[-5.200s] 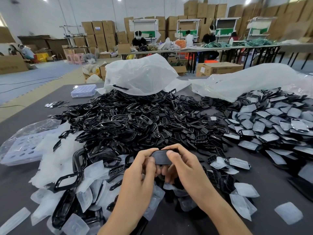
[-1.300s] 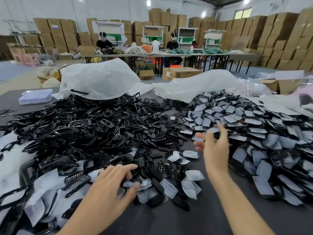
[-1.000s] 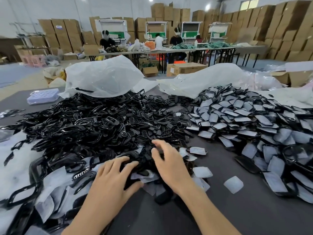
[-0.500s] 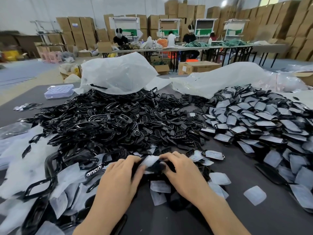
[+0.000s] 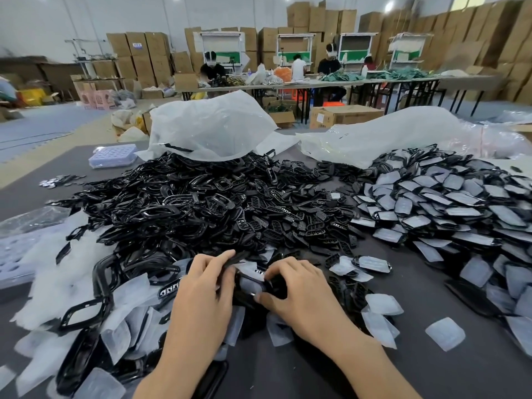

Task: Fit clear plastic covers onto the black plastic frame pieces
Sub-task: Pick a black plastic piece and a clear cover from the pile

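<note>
A big heap of black plastic frame pieces (image 5: 201, 203) fills the middle of the dark table. At the near edge of that heap, my left hand (image 5: 205, 286) pinches a thin black frame piece (image 5: 237, 259) between thumb and fingers. My right hand (image 5: 299, 286) is closed over another black piece with a clear plastic cover (image 5: 250, 280) against it. Loose clear covers (image 5: 380, 305) lie scattered around both hands. A pile of frames with covers on them (image 5: 449, 208) spreads across the right side.
Two white plastic bags (image 5: 213, 128) lie behind the heaps. Clear perforated trays (image 5: 113, 155) sit at the far left, and white foam sheets (image 5: 54, 272) lie at the near left. People work at long tables (image 5: 316, 82) beyond, in front of stacked cardboard boxes.
My right hand came back from the right-hand pile to the near heap. Both hands have closed on pieces there, and the left now lifts a thin black piece.
</note>
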{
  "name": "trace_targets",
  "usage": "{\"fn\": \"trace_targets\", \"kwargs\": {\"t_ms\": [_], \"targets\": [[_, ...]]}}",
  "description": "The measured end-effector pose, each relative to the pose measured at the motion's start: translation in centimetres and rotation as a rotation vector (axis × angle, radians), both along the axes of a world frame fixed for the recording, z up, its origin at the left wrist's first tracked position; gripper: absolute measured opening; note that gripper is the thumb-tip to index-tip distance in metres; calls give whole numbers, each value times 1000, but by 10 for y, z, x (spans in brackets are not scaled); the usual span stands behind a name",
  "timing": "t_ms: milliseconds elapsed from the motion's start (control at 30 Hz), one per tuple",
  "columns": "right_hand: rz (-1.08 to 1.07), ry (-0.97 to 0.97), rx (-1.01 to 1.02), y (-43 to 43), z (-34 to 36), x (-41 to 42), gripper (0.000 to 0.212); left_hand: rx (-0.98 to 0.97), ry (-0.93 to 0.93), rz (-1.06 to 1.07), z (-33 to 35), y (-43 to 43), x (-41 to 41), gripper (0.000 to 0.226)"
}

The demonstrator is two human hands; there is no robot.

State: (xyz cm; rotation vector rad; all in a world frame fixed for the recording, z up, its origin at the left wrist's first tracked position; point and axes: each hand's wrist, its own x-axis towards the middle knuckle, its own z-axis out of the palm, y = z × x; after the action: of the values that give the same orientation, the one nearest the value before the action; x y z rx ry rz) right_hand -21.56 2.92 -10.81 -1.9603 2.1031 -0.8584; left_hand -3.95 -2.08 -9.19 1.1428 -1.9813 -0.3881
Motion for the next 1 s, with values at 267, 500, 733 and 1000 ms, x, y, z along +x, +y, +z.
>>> {"fn": "trace_targets", "kwargs": {"t_ms": [267, 500, 733, 1000], "targets": [[-89, -335, -100, 11, 3, -10, 18, 26, 1, 38, 5, 3, 2, 43], [-170, -505, -244, 14, 8, -17, 15, 40, -29, -47, 3, 4, 1, 34], [-183, -532, -322, 16, 11, -16, 18, 142, 157, -71, 6, 9, 1, 41], [-123, -627, -191, 16, 11, -12, 11, 237, 326, -116, 10, 8, 0, 28]]}}
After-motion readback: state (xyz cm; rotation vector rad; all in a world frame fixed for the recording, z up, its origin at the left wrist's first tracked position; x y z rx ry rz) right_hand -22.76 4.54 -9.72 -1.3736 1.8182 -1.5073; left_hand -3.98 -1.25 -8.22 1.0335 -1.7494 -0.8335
